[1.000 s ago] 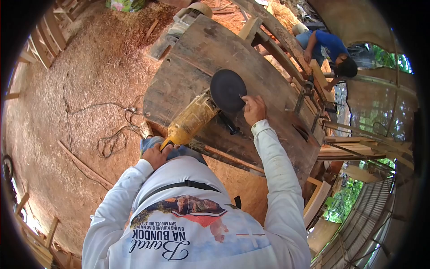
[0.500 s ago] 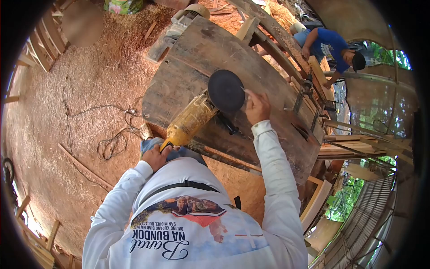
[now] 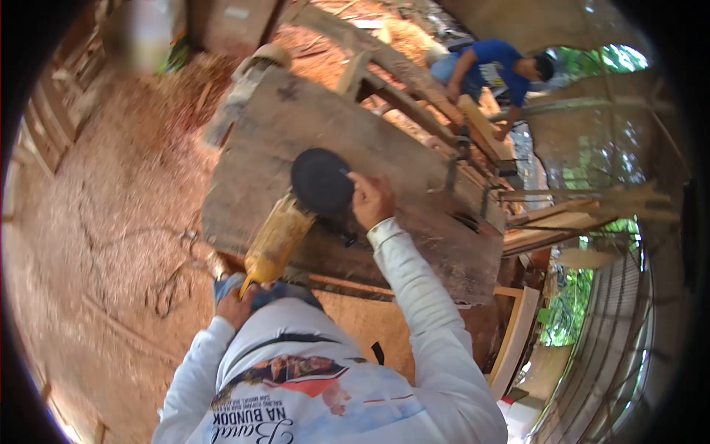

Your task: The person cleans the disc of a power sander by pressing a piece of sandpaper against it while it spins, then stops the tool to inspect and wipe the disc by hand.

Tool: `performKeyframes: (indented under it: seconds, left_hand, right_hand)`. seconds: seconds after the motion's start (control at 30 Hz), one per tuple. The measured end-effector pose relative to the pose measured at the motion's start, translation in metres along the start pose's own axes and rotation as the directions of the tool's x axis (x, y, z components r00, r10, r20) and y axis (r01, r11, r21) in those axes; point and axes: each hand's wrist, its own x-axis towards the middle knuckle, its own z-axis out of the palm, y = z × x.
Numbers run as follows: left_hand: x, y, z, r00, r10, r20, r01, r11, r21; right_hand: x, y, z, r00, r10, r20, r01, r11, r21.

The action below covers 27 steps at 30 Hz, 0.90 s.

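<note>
Yellow power tool lies aslant over near edge of table, rear end out toward wearer's lap, head over tabletop; can't tell if head touches wood. Dark round disc on head, flat face turned up. Black side handle sticks out just below disc, blurred. L hand closed round tool's rear grip, close to wearer's thigh. R hand at disc's rim, thumb & index drawn tog. at the edge; small pale bit at fingertips, too blurred to ID, so can't tell if pinched. Wearer in white long-slv. printed shirt, dark belt line across it. Table brown, worn, w/ dark slot nr. its R side. Motor-like unit at far L corner. Cord loosely looped on floor, L of table; floor reddish-brown. Beyond table, co-worker in blue shirt & dark cap bends over timber, arms reaching down to it. Planks stacked R of table; pale wood frame stands nearer, same side.
</note>
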Motion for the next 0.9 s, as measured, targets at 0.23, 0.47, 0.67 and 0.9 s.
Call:
performKeyframes:
  seconds: [0.23,0.47,0.67,0.9]
  left_hand:
    - [-0.028,0.02,0.004,0.994,0.008,-0.106,-0.007,1.0,0.009]
    - [-0.036,-0.028,0.054,0.975,-0.007,-0.224,-0.04,0.978,-0.205]
    - [-0.08,0.02,0.055,0.954,-0.132,-0.27,0.091,0.983,-0.159]
    - [-0.081,0.017,0.073,0.955,0.128,-0.267,-0.101,0.989,0.111]
  right_hand:
    - [0.003,0.007,-0.007,0.994,-0.048,-0.099,0.057,0.994,0.097]
    - [0.004,0.004,0.006,0.998,-0.056,-0.021,0.058,0.992,0.111]
    - [0.03,-0.016,0.036,0.955,-0.295,0.01,0.286,0.932,0.222]
    - [0.042,-0.044,0.054,0.875,-0.479,0.073,0.44,0.848,0.295]
